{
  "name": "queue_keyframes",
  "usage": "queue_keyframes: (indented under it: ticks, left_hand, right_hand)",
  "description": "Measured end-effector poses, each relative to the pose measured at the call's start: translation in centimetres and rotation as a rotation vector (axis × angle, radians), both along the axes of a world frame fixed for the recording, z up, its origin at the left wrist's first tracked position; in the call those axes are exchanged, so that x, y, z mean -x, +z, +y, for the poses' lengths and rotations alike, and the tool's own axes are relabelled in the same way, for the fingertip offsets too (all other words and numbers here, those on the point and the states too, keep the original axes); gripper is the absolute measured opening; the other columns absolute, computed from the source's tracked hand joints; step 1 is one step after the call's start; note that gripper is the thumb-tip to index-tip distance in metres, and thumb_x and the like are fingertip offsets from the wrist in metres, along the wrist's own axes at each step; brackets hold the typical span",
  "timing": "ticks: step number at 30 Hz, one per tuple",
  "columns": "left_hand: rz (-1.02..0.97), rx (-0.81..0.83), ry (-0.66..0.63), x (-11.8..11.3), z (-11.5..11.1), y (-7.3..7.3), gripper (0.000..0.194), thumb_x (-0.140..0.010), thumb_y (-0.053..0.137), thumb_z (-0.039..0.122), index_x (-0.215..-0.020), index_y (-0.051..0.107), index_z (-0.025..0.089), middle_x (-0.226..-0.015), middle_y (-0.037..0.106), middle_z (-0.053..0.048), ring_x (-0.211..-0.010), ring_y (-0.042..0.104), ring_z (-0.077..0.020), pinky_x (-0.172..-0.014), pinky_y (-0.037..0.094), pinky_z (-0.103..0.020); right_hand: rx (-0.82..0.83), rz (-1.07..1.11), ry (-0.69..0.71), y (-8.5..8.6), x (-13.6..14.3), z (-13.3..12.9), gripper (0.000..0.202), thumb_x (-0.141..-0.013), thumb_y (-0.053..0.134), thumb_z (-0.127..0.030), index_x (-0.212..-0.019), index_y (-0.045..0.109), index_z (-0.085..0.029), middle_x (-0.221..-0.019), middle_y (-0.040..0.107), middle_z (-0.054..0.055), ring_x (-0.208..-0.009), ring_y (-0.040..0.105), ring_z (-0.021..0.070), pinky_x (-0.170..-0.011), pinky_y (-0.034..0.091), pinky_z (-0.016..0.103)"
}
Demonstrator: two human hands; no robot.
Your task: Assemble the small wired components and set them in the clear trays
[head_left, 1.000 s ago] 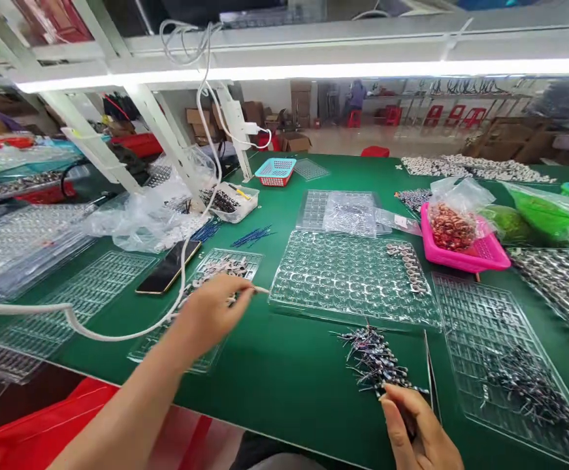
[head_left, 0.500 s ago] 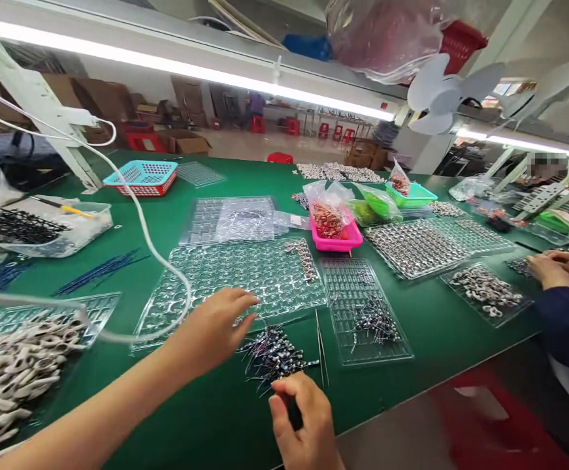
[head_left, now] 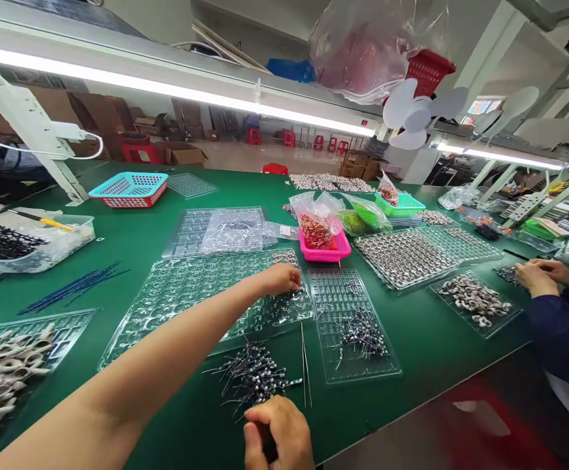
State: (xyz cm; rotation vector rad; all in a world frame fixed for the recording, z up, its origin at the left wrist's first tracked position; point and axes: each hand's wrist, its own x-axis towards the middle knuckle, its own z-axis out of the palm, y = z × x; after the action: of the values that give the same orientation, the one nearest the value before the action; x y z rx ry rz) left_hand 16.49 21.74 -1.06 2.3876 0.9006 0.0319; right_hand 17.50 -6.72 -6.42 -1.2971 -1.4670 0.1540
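My left hand (head_left: 282,279) reaches over the right end of a large clear moulded tray (head_left: 191,294), its fingers closed at the small pale parts there; whatever they hold is too small to make out. Low in the view, my right hand (head_left: 281,431) is curled with thumb and forefinger close together, just below a pile of small dark wired parts (head_left: 257,375); anything between its fingers is hidden. Tweezers (head_left: 306,365) lie right of that pile. Beyond them is a narrower clear tray (head_left: 328,346) with more wired parts (head_left: 364,333).
A pink basket (head_left: 326,251) stands behind the narrow tray. Large pale rings (head_left: 10,372) fill a tray at the left, near blue strips (head_left: 68,287). At the right, another person's hands (head_left: 543,277) work beside a tray of pale parts (head_left: 475,297).
My left hand has moved forward and right from near the dark pile to the tray's right end, and its fingers have closed. My right hand stays curled below the pile. The camera view has shifted.
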Motion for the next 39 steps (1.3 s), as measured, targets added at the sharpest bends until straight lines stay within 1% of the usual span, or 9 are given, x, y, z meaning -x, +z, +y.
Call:
queue_keyframes:
  ticks: [6,9,13,15,18,22,26,34,39]
  left_hand:
    - [-0.214,0.079,0.154,1.7,-2.1,2.1,0.017,-0.098,0.055,0.025,-0.108,0.063,0.013,-0.103,0.07,-0.008,-0.09,0.068,-0.0193,-0.082,0.057,-0.038]
    - [-0.351,0.146,0.234,4.3,-5.7,3.3,0.016,-0.099,0.043,0.019,-0.102,0.058,0.015,-0.096,0.073,-0.009,-0.081,0.068,-0.0156,-0.077,0.056,-0.033]
    - [-0.515,0.346,0.3,9.0,-11.8,4.1,0.017,-0.094,0.053,0.033,-0.093,0.057,0.016,-0.088,0.075,-0.007,-0.074,0.067,-0.0157,-0.069,0.056,-0.031]
    - [-0.555,0.495,0.343,11.3,-14.4,3.9,0.024,-0.09,0.061,0.041,-0.091,0.061,0.017,-0.084,0.074,-0.005,-0.073,0.066,-0.0161,-0.069,0.056,-0.031]
    - [-0.56,0.617,0.409,13.9,-16.7,2.9,0.029,-0.085,0.069,0.046,-0.088,0.064,0.018,-0.08,0.072,-0.003,-0.075,0.066,-0.0164,-0.07,0.055,-0.03]
    - [-0.619,0.708,0.501,15.3,-18.1,1.1,0.038,-0.081,0.073,0.05,-0.103,0.065,0.02,-0.091,0.072,-0.004,-0.079,0.066,-0.0172,-0.074,0.056,-0.032]
    - [-0.643,0.718,0.485,15.3,-18.8,0.4,0.042,-0.081,0.07,0.051,-0.109,0.067,0.02,-0.1,0.073,-0.006,-0.085,0.065,-0.0197,-0.082,0.054,-0.035]
    - [-0.709,0.909,0.505,15.3,-18.8,0.2,0.019,-0.082,0.06,0.033,-0.09,0.058,0.017,-0.084,0.065,-0.003,-0.073,0.059,-0.0167,-0.067,0.047,-0.03]
    - [-0.775,1.016,0.479,15.4,-19.1,-0.4,0.014,-0.076,0.048,0.024,-0.085,0.055,0.017,-0.061,0.045,0.006,-0.055,0.037,-0.0109,-0.052,0.028,-0.024]
  right_hand:
    - [0.024,0.075,0.082,0.2,-0.5,-0.3,0.013,-0.092,0.051,-0.019,-0.097,0.062,-0.023,-0.078,0.069,0.002,-0.068,0.068,0.016,-0.065,0.055,0.027]
    - [0.043,0.122,0.118,0.5,-0.9,-1.0,0.017,-0.091,0.051,-0.015,-0.102,0.062,-0.022,-0.081,0.069,0.002,-0.071,0.067,0.0145,-0.066,0.055,0.026]
    - [0.084,0.186,0.115,1.1,-2.4,-2.1,0.018,-0.093,0.051,-0.014,-0.105,0.061,-0.023,-0.083,0.066,0.001,-0.071,0.066,0.0134,-0.063,0.053,0.025]
    - [0.093,0.146,0.073,1.7,-3.9,-2.1,0.019,-0.093,0.053,-0.013,-0.107,0.06,-0.023,-0.087,0.066,0.001,-0.077,0.065,0.014,-0.068,0.054,0.026]
    - [0.144,-0.098,-0.007,2.6,-6.7,-1.3,0.015,-0.092,0.058,-0.012,-0.102,0.062,-0.022,-0.092,0.065,0.003,-0.088,0.063,0.017,-0.079,0.052,0.033]
    - [0.306,-0.434,0.023,3.1,-8.9,0.6,0.013,-0.089,0.06,-0.011,-0.095,0.066,-0.021,-0.094,0.061,0.006,-0.09,0.057,0.0207,-0.081,0.051,0.038]
    - [0.366,-0.598,0.056,3.1,-8.6,1.8,0.013,-0.087,0.061,-0.008,-0.088,0.067,-0.02,-0.096,0.059,0.008,-0.092,0.054,0.0227,-0.08,0.051,0.04]
    - [0.27,-0.571,0.035,4.5,-8.6,0.8,0.014,-0.087,0.057,-0.006,-0.091,0.061,-0.019,-0.1,0.062,0.008,-0.097,0.058,0.0218,-0.083,0.051,0.039]
    - [0.137,-0.409,0.16,3.9,-6.1,-0.2,0.028,-0.087,0.058,0.001,-0.104,0.058,-0.021,-0.09,0.066,0.003,-0.085,0.063,0.016,-0.076,0.052,0.032]
